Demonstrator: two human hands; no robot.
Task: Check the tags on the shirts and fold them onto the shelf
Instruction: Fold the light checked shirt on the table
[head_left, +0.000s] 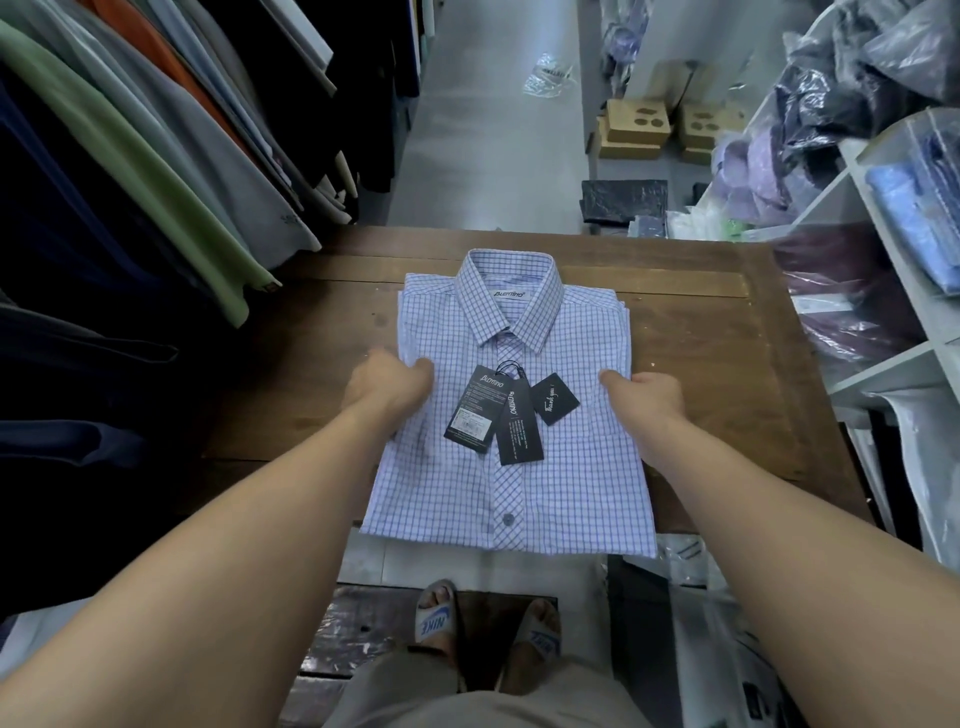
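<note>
Nearest us, the hem of the shirt (561, 493) hangs a little over the front edge of the table (701, 364). A tug toward us could, we judge, drag the bottom fold off the wood and open it. Further up, our left hand (392, 387) pinches the shirt's left side and our right hand (649, 397) pinches its right side, each thumb on top of the cloth. The fingers below are hidden, so we cannot tell how far they reach under the fold. If they catch only the top layer, lifting would likely let the layers tucked behind drop out and the middle sag. Between our hands the three black tags (498, 415) lie loose on the placket, tied by one cord. Tilting the shirt could make them slide or swing, and they might end up trapped beneath it when we set it down. Beyond them the collar (509, 296) stands neat, and squeezing the sides inward risks creasing it. Off to the right, the white shelf (883, 376) holds bagged shirts (841, 312). That slick plastic could let our shirt slip if we lay it there at a slant.
</note>
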